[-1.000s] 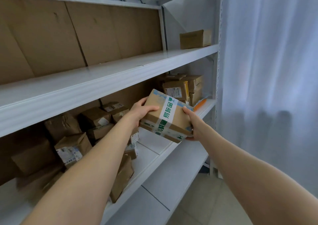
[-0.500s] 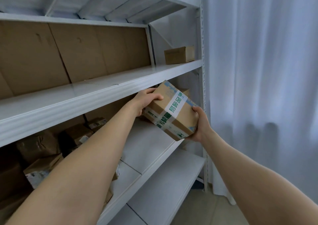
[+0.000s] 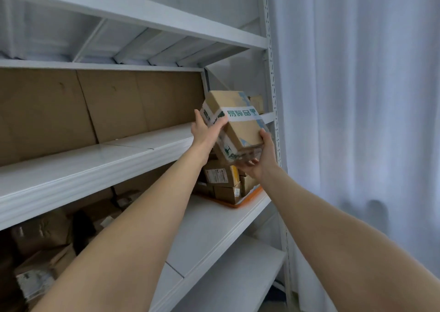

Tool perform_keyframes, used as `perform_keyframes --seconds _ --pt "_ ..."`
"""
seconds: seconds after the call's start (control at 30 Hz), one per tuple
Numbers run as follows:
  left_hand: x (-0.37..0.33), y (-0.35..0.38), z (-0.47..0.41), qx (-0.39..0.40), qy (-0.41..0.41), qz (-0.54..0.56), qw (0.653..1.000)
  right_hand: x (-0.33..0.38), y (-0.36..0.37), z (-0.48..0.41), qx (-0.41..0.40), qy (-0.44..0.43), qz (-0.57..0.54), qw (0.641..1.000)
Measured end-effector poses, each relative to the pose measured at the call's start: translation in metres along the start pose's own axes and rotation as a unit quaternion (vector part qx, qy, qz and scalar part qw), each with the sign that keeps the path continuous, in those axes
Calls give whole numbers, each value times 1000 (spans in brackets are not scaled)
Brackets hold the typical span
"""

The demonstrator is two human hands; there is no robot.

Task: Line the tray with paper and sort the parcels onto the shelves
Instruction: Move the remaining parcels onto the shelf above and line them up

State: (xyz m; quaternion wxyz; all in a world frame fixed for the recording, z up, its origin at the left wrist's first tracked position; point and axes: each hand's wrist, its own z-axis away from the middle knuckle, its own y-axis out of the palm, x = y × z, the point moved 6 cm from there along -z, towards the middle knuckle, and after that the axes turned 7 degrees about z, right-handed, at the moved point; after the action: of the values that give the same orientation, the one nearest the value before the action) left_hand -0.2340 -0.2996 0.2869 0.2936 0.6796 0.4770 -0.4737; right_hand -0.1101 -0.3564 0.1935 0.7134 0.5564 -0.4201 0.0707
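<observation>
A brown cardboard parcel (image 3: 234,118) with a white band of green print is tilted in the air at the front right end of the upper white shelf (image 3: 133,149). My left hand (image 3: 204,130) grips its left end, thumb on top. My right hand (image 3: 260,159) holds its lower right corner from below. An orange tray (image 3: 247,199) with several parcels (image 3: 222,175) sits on the shelf below, just under my hands. A small box (image 3: 256,103) stands behind the held parcel on the upper shelf, mostly hidden.
Brown cardboard sheets (image 3: 100,106) line the back of the upper shelf. Several parcels (image 3: 47,245) lie in shadow at the lower left. A white upright post (image 3: 273,111) ends the rack, and a white curtain (image 3: 357,121) hangs to its right.
Both hands have lifted the parcel from the lower shelf level up to the edge of the upper shelf. The view has tilted upward with it.
</observation>
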Motion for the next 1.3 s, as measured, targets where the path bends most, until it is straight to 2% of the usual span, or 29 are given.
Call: perform_keyframes --seconds 0.17,0.37,0.53,0.77,1.1,1.3 --pt "-15 22 -7 44 28 33 998 27 25 -16 17 -27 28 999" --pt "-16 25 -38 21 -31 53 998 56 40 -47 2 -53 89 995" --pt "-16 30 -79 -6 -52 90 995 87 49 -83 -60 -130 205 968" --pt "-14 50 -151 -22 -65 82 994 122 64 -153 -87 -198 255 942" --pt "32 80 -265 -38 -130 89 987 137 78 -288 -59 -202 327 921" --pt "60 92 -295 -55 -166 65 982 127 67 -336 -87 -185 345 916"
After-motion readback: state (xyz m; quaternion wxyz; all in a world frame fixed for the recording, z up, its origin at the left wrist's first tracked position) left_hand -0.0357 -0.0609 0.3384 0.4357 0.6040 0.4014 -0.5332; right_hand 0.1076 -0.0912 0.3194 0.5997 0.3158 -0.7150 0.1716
